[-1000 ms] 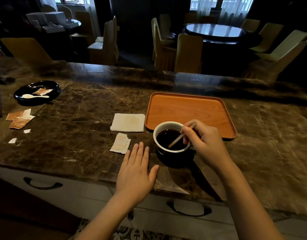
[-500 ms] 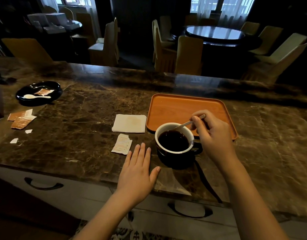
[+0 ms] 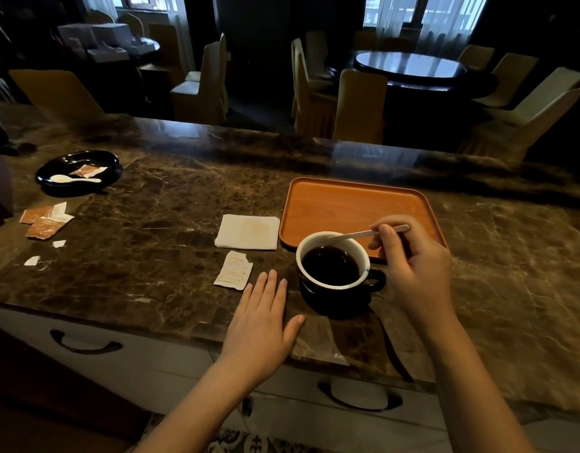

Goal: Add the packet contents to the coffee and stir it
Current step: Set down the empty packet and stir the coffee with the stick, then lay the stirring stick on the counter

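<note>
Head view: one cup [image 3: 331, 256], three packets (perhaps four).

We stand at a marble counter [image 3: 158, 223] in a dim restaurant dining hall: round tables [image 3: 409, 65], cloth-covered chairs [image 3: 359, 104], curtained windows [image 3: 426, 14] beyond.

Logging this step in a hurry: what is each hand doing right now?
Left hand: open, flat on the counter, holding nothing.
Right hand: closed on the stir stick, held above the coffee cup.
</note>
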The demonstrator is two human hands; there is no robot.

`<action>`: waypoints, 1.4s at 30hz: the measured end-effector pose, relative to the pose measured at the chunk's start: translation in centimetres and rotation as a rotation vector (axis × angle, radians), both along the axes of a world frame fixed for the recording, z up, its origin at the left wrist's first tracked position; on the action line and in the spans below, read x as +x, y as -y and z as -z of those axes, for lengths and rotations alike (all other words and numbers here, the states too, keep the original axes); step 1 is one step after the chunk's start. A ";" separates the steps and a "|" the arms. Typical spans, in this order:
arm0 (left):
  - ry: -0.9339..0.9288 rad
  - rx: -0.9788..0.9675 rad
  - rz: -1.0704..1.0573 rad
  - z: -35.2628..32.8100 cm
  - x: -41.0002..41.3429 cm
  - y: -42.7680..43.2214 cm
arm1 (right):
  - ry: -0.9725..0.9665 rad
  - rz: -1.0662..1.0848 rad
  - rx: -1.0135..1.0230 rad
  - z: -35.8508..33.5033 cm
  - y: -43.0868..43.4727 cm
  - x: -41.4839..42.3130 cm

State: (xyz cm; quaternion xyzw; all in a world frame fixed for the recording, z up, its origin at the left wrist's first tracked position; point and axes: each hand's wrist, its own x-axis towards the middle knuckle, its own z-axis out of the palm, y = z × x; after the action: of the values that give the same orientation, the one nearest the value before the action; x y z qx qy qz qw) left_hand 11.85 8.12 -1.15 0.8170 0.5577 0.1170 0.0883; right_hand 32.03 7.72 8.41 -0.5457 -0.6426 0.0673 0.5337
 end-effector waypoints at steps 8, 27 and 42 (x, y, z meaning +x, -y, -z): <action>0.083 0.140 -0.083 -1.0 -3.0 -0.1 | -0.010 -0.052 -0.018 -0.4 1.1 -3.4; -0.056 0.083 -0.332 1.2 -11.1 -3.9 | 0.515 -0.031 -0.213 7.2 -0.6 -14.3; -0.084 0.095 -0.342 1.4 -11.0 -3.9 | 0.536 -0.030 -0.378 7.9 0.0 -13.7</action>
State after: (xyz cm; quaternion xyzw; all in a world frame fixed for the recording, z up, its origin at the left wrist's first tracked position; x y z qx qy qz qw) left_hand 0.85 11.97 -2.53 0.7178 0.6854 0.1223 0.0047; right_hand 18.33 7.73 0.55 -0.6241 -0.7441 0.0473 0.2336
